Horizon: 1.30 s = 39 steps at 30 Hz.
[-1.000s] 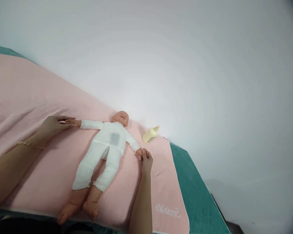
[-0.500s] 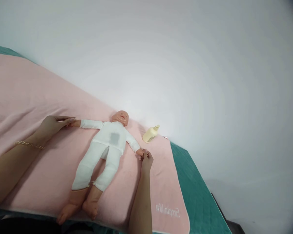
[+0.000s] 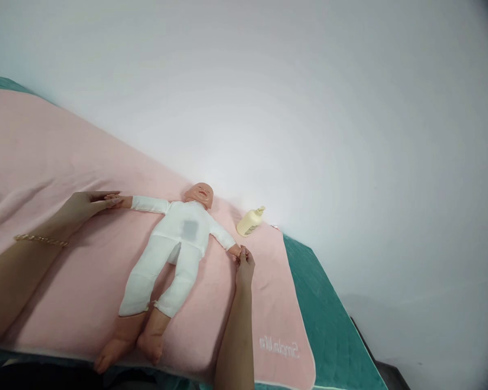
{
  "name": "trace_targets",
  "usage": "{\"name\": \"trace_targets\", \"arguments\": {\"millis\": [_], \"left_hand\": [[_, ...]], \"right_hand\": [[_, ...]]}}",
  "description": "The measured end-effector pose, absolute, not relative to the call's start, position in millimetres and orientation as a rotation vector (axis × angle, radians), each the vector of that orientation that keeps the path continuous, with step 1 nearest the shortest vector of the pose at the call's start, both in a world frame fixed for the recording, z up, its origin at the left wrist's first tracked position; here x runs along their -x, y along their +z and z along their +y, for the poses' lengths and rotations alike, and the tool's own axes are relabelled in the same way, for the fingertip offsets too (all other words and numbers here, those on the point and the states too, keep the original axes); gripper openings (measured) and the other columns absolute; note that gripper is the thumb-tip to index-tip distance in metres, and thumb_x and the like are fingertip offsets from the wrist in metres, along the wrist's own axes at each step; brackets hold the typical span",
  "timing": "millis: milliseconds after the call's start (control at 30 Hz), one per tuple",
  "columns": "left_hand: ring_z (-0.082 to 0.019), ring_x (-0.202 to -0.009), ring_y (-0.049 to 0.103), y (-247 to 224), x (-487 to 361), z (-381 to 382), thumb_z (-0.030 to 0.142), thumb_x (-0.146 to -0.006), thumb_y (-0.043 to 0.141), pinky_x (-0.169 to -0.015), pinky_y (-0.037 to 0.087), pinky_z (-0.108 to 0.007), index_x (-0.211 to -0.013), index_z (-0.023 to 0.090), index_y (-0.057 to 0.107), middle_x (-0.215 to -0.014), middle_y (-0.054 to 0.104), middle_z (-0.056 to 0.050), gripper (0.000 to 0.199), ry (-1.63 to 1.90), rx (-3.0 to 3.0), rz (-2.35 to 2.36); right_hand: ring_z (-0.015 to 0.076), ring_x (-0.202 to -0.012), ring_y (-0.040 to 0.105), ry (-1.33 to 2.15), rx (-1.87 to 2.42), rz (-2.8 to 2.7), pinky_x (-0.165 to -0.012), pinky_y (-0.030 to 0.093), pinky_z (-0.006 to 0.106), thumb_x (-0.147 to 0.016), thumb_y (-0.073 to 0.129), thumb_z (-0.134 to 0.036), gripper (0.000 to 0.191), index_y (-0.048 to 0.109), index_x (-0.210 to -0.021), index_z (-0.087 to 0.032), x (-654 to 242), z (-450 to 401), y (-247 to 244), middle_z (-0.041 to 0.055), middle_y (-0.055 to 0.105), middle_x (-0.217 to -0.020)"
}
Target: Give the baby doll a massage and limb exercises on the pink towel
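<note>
A baby doll [image 3: 183,233] in a white cloth suit lies on its back, its arms spread to both sides. My left hand [image 3: 85,208], with a gold bracelet at the wrist, pinches the doll's hand on the left between thumb and fingers. On the other side my right hand [image 3: 245,262] grips the doll's other hand with its fingertips. The doll's head points towards the wall and its bare feet towards me.
A pale yellow pump bottle [image 3: 250,222] stands beyond my right hand, near the wall [image 3: 309,108]. Under the doll is a pink towel [image 3: 77,303], spread over a green cover [image 3: 329,309]. Something dark [image 3: 384,374] shows at the lower right.
My left hand has moved slightly left with the doll's hand, and that doll arm reaches further out. My right hand has hardly moved, still on the doll's other hand.
</note>
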<state>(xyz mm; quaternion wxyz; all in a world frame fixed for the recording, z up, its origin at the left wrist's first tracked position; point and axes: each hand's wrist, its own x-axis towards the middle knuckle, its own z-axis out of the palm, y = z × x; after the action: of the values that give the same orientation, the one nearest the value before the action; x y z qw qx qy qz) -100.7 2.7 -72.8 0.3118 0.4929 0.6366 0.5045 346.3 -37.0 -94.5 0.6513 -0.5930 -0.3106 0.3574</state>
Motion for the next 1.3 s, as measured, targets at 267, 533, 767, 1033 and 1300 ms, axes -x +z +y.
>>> {"name": "trace_targets", "arguments": {"millis": [267, 533, 767, 1033, 1300], "left_hand": [[-0.031, -0.105, 0.068, -77, 106, 8, 0.063, -0.076, 0.067, -0.093, 0.054, -0.048, -0.131, 0.012, 0.065, -0.112, 0.074, -0.01, 0.074, 1.272, -1.395, 1.711], [-0.033, -0.113, 0.065, -91, 112, 22, 0.066, -0.079, 0.062, -0.084, 0.05, -0.044, -0.144, 0.005, 0.047, -0.121, 0.068, -0.015, 0.09, 1.244, -1.481, 1.93], [-0.03, -0.126, 0.051, -73, 96, -14, 0.058, -0.099, 0.043, -0.094, 0.043, -0.045, -0.139, 0.004, 0.051, -0.14, 0.05, -0.014, 0.067, 1.432, -1.588, 1.99], [-0.022, -0.076, 0.062, -77, 61, -121, 0.071, -0.085, 0.047, -0.066, 0.05, -0.028, -0.106, 0.02, 0.066, -0.094, 0.069, -0.006, 0.059, 1.32, -1.579, 1.773], [-0.023, -0.047, 0.063, -172, 34, -233, 0.059, -0.072, 0.066, -0.042, 0.049, -0.03, -0.127, 0.054, 0.05, -0.076, 0.07, 0.002, 0.058, 1.366, -1.498, 1.554]], "right_hand": [[0.0281, -0.119, 0.063, 0.856, 1.338, -0.729, -0.083, 0.058, 0.032, -0.068, 0.075, -0.06, 0.075, 0.06, -0.123, -0.012, -347, -38, -95, 0.0196, 0.058, -0.139], [0.0253, -0.112, 0.066, 0.801, 1.364, -0.736, -0.091, 0.058, 0.035, -0.069, 0.078, -0.057, 0.077, 0.055, -0.128, -0.014, -349, -38, -100, 0.0175, 0.061, -0.132], [0.024, -0.117, 0.064, 0.717, 1.402, -0.727, -0.093, 0.057, 0.034, -0.068, 0.079, -0.055, 0.076, 0.051, -0.128, -0.016, -349, -31, -108, 0.0172, 0.058, -0.135], [0.0242, -0.111, 0.066, 0.717, 1.388, -0.786, -0.086, 0.061, 0.032, -0.068, 0.076, -0.059, 0.074, 0.052, -0.121, -0.013, -343, -32, -105, 0.019, 0.057, -0.134], [0.0234, -0.112, 0.065, 0.686, 1.361, -0.854, -0.09, 0.057, 0.034, -0.068, 0.076, -0.053, 0.078, 0.05, -0.129, -0.014, -344, -38, -103, 0.0188, 0.058, -0.135]]}}
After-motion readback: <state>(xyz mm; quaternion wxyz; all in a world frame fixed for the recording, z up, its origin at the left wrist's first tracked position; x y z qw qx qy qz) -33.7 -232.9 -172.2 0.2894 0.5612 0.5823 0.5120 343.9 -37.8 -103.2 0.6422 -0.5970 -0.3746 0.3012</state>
